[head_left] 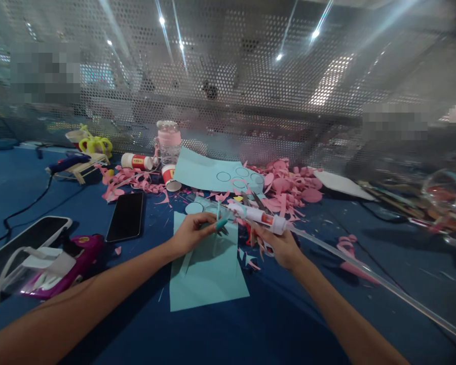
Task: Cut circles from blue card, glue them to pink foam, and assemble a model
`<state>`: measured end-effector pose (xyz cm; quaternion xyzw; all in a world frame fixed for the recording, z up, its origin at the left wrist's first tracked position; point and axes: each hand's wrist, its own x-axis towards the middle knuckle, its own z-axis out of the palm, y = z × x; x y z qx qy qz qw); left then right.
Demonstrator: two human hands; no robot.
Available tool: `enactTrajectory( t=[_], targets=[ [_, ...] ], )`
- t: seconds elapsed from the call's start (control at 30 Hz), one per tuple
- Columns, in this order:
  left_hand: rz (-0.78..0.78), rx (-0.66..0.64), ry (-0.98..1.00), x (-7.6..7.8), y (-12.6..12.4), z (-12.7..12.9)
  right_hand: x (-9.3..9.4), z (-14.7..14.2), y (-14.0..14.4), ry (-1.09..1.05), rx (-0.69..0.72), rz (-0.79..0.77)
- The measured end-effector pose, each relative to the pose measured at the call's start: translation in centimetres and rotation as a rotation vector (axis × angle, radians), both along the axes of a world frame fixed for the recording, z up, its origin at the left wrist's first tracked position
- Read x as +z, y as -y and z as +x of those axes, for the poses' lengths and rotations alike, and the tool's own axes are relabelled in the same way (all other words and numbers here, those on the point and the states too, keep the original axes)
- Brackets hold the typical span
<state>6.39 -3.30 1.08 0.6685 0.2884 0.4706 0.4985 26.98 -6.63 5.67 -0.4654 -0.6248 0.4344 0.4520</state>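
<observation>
In the middle of the head view, my right hand (283,246) is wrapped round a white hot glue gun (256,215) whose nozzle points left. A long clear glue stick (349,258) trails from its back toward the lower right. Close to the nozzle, my left hand (195,232) pinches a small light blue paper strip (218,210); its far end is hard to make out. Beneath both hands lies a light blue paper sheet (209,284) on the blue table. A cut light blue paper circle (194,208) rests by my left fingers.
Another blue sheet (213,172) with drawn circles leans at the back. Pink paper scraps (289,187) surround it. A phone (125,217), a purple device (66,268), paper cups (137,161) and a bottle (169,142) stand left; a perforated metal screen (228,91) rises behind.
</observation>
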Motion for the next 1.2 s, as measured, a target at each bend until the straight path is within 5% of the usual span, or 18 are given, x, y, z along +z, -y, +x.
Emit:
enactTrajectory(
  t=[0.83, 1.2],
  targets=[
    [0.083, -0.028, -0.021, -0.2, -0.1, -0.2, -0.5, 0.6, -0.3, -0.011, 0.046, 0.023],
    [0.004, -0.060, 0.030, 0.1, 0.1, -0.1, -1.1, 1.4, -0.4, -0.030, 0.099, -0.110]
  ],
)
